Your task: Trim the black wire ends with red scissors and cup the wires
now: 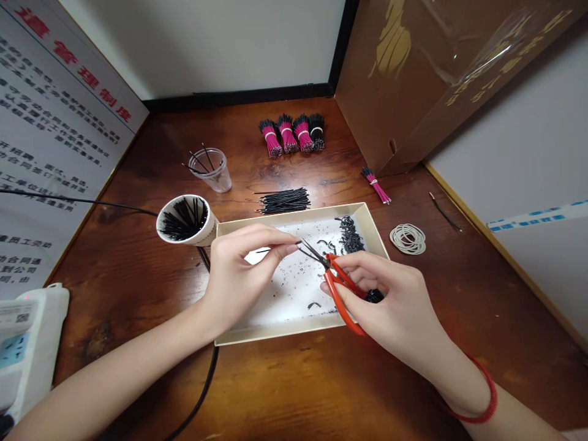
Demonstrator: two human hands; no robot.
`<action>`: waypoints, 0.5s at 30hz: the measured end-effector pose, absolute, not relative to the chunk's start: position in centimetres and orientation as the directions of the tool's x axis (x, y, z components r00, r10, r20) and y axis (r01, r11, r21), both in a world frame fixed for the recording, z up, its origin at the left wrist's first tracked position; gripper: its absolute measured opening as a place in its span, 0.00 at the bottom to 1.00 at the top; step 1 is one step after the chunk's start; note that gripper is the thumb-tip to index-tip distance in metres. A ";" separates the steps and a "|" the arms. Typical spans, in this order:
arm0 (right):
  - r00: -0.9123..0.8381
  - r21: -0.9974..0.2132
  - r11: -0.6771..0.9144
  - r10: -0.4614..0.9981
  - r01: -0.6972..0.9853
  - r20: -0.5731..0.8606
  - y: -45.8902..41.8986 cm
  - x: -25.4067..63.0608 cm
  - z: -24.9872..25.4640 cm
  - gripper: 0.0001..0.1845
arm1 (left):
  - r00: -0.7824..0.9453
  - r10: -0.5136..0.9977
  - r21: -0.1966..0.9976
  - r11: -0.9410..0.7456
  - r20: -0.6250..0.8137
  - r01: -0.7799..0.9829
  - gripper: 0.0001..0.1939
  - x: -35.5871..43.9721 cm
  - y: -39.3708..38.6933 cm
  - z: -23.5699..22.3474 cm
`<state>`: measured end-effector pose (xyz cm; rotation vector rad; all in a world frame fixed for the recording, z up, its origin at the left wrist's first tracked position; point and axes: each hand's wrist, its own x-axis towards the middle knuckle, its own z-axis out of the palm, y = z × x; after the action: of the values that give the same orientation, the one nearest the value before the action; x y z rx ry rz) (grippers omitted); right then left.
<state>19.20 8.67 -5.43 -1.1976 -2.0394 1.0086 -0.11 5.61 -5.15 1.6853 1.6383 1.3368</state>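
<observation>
Thumb and fingers of the L hand (243, 275) pinch a thin blk wire (263, 250) over the tray (275, 331), its tip poking out just past the fingertips. The R hand (390, 294), w/ a red bracelet (492, 398) at the wrist, grips red-handled snips (337, 295), blades slightly parted at the wire's end; whether they touch it, can't tell. Inside the tray, blk clippings (351, 236) heap up in the far R corner, w/ tiny bits strewn across the white floor.

Just behind the tray lies a stack of blk wires (285, 201); farther back, 4 tied bundles (294, 133) stand in a row, 3 pink-and-blk, 1 all blk. Beside the tray's far L corner sits a paper cup (210, 233) packed w/ blk wires, a clear cup (220, 179) w/ a few more behind it. R of the tray: white rubber bands (408, 239), a small pink-and-blk bundle (377, 187) and, farther out, a lone wire (444, 211). Well L of the tray, a white power strip (46, 343) rests on the wood table (285, 392).
</observation>
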 end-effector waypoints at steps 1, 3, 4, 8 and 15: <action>-0.442 -0.824 0.320 0.892 0.468 0.095 8.7 19.2 -5.4 0.04 | -0.164 0.930 0.837 -0.207 0.330 0.506 0.06 -0.1 5.6 -5.1; -0.437 -0.823 0.324 0.894 0.466 0.104 8.6 19.1 -5.5 0.04 | -0.158 0.930 0.839 -0.213 0.331 0.500 0.06 -0.1 5.6 -5.2; -0.434 -0.824 0.325 0.894 0.464 0.108 8.6 19.1 -5.5 0.04 | -0.155 0.930 0.839 -0.217 0.333 0.500 0.06 -0.1 5.5 -5.2; -0.428 -0.823 0.343 0.893 0.454 0.136 8.5 19.2 -5.6 0.05 | -0.143 0.926 0.836 -0.238 0.348 0.495 0.07 -0.2 5.4 -5.2; -0.428 -0.781 0.398 0.884 0.481 0.186 8.3 19.4 -5.8 0.04 | -0.146 0.928 0.843 -0.237 0.344 0.483 0.07 -0.3 5.4 -5.2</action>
<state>19.41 8.33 -5.77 -1.1615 -2.0601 0.8725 -0.26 5.44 -5.19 1.6908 1.5858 1.3571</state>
